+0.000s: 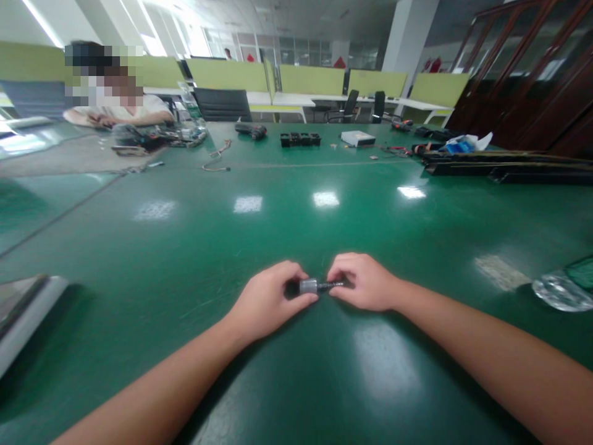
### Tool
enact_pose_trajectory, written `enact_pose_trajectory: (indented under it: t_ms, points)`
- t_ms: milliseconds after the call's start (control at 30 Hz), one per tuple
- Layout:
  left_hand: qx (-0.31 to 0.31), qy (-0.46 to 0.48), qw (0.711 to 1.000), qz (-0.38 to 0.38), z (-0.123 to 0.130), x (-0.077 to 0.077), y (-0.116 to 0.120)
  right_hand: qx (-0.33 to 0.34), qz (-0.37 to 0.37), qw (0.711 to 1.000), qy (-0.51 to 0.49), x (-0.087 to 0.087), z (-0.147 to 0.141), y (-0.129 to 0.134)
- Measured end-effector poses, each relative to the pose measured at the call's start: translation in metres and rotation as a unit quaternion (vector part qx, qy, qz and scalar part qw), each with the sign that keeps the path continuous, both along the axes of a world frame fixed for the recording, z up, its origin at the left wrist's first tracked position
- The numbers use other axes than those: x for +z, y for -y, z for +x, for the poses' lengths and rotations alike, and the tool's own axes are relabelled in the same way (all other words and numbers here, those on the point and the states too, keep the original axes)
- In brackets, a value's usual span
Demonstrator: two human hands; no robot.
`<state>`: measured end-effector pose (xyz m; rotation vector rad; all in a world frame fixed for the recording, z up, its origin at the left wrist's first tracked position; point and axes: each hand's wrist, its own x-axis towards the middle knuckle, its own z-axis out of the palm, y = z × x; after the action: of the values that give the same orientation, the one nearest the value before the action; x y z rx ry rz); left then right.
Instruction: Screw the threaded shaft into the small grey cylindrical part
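- Left hand pinches a small grey metallic cylinder, likely for steadiness.
- Right hand curls around its thin, dark, ridged shaft; I can't tell whether it grips.
- Everything sits low over the glossy green tabletop, perhaps for support.

A glossy green tabletop spans the near part of the room, with a row of bright light reflections across its middle. Beyond it, lime-green partition panels rise above white desks, with black office chairs nearby. At far right stand a white column and a dark-wood, glass-doored cabinet. Bright windows line the far left beneath a pale ceiling.
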<state>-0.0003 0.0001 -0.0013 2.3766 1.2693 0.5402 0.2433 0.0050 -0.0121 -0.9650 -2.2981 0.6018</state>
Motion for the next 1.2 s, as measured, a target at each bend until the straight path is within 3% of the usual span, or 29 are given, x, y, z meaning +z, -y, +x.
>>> enact_pose_trajectory:
  t_ms: [1200]
  points:
    - [-0.001, 0.011, 1.0, -0.001, 0.0, 0.001, 0.001, -0.003, 0.027, 0.999, 0.023, -0.002, 0.018, -0.007]
